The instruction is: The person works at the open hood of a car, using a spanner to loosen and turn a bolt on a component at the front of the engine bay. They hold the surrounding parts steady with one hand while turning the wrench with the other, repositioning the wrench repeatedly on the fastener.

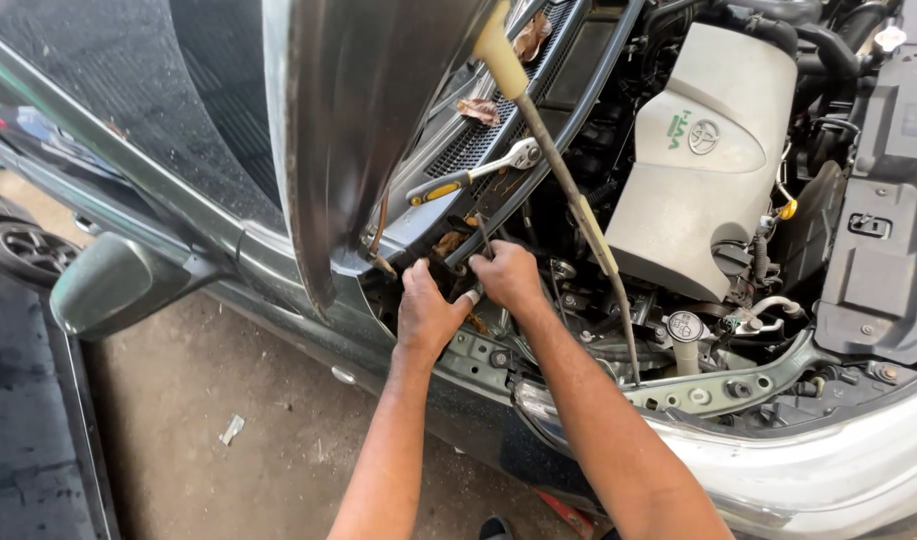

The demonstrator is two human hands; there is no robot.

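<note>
Both my hands reach into a car's open engine bay near the hood hinge. My left hand [428, 310] presses down at the fender edge, fingers curled over a dark part that I cannot make out. My right hand [506, 275] is closed around a thin dark tool or rod standing up from the same spot. A ratchet wrench [473, 172] with a yellow-marked handle lies on the black cowl grille [498, 120] just above my hands. What sits under my fingers is hidden.
The raised hood [348, 120] stands left of my hands, held by a prop rod [568, 190] crossing diagonally. A pale engine cover [698, 170] lies to the right, a white-capped reservoir [686, 330] below it. A side mirror [113, 285] and concrete floor [238, 420] are at left.
</note>
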